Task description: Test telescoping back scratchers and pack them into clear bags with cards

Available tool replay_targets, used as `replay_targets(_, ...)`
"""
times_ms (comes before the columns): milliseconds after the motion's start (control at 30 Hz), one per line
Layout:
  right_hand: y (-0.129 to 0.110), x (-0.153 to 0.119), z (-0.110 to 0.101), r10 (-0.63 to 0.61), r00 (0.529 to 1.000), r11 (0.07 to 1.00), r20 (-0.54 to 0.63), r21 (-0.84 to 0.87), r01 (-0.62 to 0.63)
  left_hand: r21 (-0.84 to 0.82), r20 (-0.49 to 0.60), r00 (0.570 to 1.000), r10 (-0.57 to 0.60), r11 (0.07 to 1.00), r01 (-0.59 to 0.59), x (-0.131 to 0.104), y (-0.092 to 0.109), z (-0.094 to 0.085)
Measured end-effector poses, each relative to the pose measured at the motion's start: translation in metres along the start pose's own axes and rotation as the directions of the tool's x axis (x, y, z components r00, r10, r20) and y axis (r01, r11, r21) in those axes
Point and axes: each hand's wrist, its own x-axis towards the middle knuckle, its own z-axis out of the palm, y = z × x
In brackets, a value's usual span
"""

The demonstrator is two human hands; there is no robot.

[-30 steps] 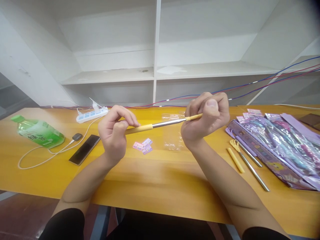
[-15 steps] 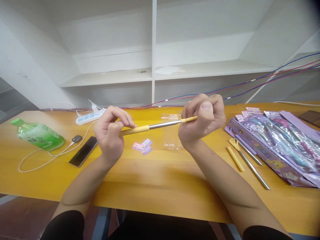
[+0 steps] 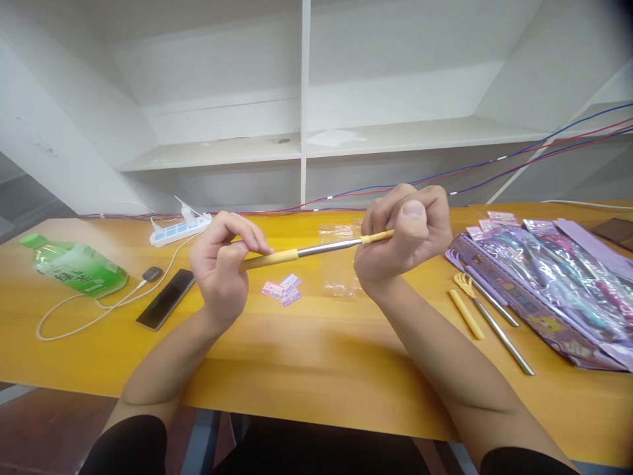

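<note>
A thin rod [image 3: 326,248] with a silver metal middle and yellow ends is held above the table, slanting slightly up to the right. My left hand [image 3: 221,267] grips its thicker yellow handle between thumb and fingers. At the other end, my right hand [image 3: 403,231] is closed on the yellow tip piece, whose far end the fingers hide. Under the rod lie several small printed cards [image 3: 283,289] and a clear plastic wrapper [image 3: 340,267].
At right lie a yellow tube [image 3: 465,314], a yellow claw-ended metal rod [image 3: 499,333] and a purple box [image 3: 539,316] of wrapped items. A green bottle [image 3: 79,267], phone [image 3: 165,300], charging cable and power strip [image 3: 179,231] are at left.
Both hands have shifted very slightly to the right together with the rod. Their grips look the same.
</note>
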Motion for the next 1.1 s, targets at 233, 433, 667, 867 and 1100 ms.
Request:
replay_targets(233,-0.003,-0.003,0.002,-0.018,1.0,0.991,-0.008,-0.131,0.017,-0.028,-0.005,1.0,0.011,1.0,-0.011,0.001,-0.003,-0.001)
replay_targets(433,-0.002,-0.007,0.003,0.001,1.0,0.983,-0.009,-0.185,-0.003,0.02,-0.014,1.0,0.004,1.0,-0.004,-0.002,0.005,0.002)
replay_targets(667,-0.003,-0.002,-0.007,-0.015,0.985,0.962,0.172,-0.267,0.061,0.125,0.142,0.99,0.015,0.992,-0.033,0.016,-0.003,-0.021)
replay_targets(867,-0.004,0.021,-0.021,0.364,0.822,0.875,0.439,-0.462,-0.14,0.625,0.594,0.804,-0.033,0.648,-0.435,0.029,0.006,-0.048)
replay_targets(1100,-0.008,0.038,-0.031,0.566,0.485,0.758,0.667,-0.653,0.013,0.748,0.656,0.72,-0.225,0.32,-0.581,0.027,-0.002,-0.045)
